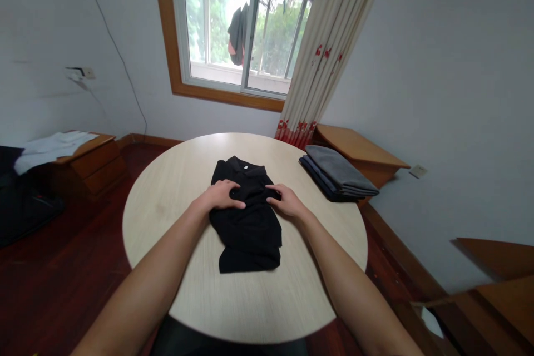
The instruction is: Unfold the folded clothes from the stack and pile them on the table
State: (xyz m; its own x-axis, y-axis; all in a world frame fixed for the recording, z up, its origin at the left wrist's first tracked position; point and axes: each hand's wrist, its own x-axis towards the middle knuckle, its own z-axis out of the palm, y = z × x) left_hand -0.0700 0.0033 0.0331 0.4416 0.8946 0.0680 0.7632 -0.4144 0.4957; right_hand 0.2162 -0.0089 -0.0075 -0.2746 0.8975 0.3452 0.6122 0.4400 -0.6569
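A black collared shirt (246,222) lies folded into a narrow strip in the middle of a round pale wooden table (179,178), collar towards the window. My left hand (221,196) rests flat on the shirt's left side, fingers stretched towards the centre. On the shirt's right edge lies my right hand (287,201), its fingers also laid out flat and pointing left. Both hands press on the cloth about its middle; neither grips it.
A stack of folded grey and dark clothes (337,172) sits at the table's right edge. A low wooden cabinet (362,151) stands behind it, below a curtain (329,50). At left, a wooden chest (89,161) carries white cloth (50,147). The floor is dark red wood.
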